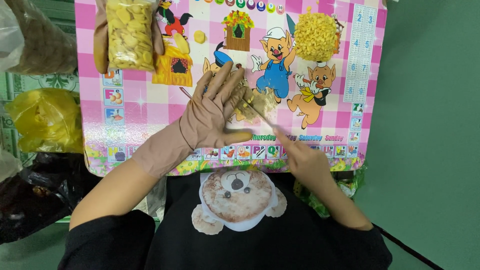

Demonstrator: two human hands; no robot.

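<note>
While the gloved left hand is lying flat and open mid-frame, the right hand is gripping a thin knife that might slip and cut the glove.

Gloved left hand flat on pink cartoon board, fingers spread; bare right hand holds thin knife against crumbly pile.

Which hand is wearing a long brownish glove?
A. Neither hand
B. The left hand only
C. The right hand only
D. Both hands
B: the left hand lies flat on the pink board in a brownish glove running up the forearm, while the right hand is bare and holds a thin blade.
</note>
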